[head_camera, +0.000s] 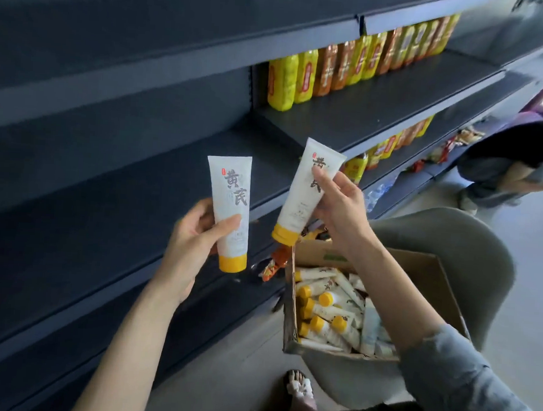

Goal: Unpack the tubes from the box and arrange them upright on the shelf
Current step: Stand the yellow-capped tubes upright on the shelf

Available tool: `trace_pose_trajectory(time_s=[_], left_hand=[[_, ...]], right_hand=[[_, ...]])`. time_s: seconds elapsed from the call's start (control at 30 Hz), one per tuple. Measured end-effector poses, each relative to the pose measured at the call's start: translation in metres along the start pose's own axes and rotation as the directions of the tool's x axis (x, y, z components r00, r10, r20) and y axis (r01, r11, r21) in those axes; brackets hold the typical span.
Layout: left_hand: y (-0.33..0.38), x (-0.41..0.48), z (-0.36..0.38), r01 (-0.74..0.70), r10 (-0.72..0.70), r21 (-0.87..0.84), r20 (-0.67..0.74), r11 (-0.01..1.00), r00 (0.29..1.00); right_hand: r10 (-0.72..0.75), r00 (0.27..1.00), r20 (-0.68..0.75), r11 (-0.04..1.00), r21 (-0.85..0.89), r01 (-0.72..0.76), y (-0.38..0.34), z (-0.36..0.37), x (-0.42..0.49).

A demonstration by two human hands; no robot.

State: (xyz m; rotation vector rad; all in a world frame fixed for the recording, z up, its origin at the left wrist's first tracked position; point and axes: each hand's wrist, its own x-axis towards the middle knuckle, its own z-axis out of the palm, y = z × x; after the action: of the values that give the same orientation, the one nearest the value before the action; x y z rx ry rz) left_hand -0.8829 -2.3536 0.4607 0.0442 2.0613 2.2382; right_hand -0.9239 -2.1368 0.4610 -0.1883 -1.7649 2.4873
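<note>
My left hand (191, 241) grips a white tube (230, 203) with a yellow cap, held cap down in front of the dark shelf (112, 195). My right hand (337, 206) pinches a second white tube (303, 191) of the same kind, tilted with its cap down and to the left. Below my right forearm an open cardboard box (431, 278) holds several more white tubes (330, 310) with yellow caps, lying in a heap.
The box rests on a grey chair (471, 249). Yellow and orange bottles (345, 67) line the shelves at the upper right. Snack packets (276, 262) lie on a lower shelf. Another person (517, 160) crouches at the far right. My feet (297, 388) are below.
</note>
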Motion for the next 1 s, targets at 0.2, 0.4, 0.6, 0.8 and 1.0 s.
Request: trace_pose_trajectory(time_s=[0.2, 0.4, 0.6, 0.8, 1.0], left_hand=[[0.063, -0.031, -0.037, -0.192, 0.188, -0.023, -0.112, 0.981, 0.976], [0.115, -0.054, -0.071, -0.336, 0.321, -0.007, -0.279, 0.942, 0.905], [0.149, -0.065, -0.099, -0.413, 0.391, 0.04, -0.415, 0.91, 0.821], [0.174, -0.079, -0.144, -0.457, 0.448, 0.112, -0.494, 0.883, 0.745], [0.194, -0.092, -0.213, -0.486, 0.494, 0.173, -0.547, 0.857, 0.676]], right_hand=[[-0.128, 0.974, 0.19, 0.982, -0.114, 0.151, -0.044, 0.069, -0.009], [-0.153, 0.901, 0.407, 0.958, -0.163, 0.236, -0.064, 0.122, -0.009], [-0.137, 0.809, 0.571, 0.949, -0.158, 0.272, -0.087, 0.168, 0.006], [-0.174, 0.726, 0.665, 0.939, -0.11, 0.325, -0.107, 0.227, 0.024], [-0.211, 0.671, 0.711, 0.931, -0.065, 0.36, -0.107, 0.305, 0.027]])
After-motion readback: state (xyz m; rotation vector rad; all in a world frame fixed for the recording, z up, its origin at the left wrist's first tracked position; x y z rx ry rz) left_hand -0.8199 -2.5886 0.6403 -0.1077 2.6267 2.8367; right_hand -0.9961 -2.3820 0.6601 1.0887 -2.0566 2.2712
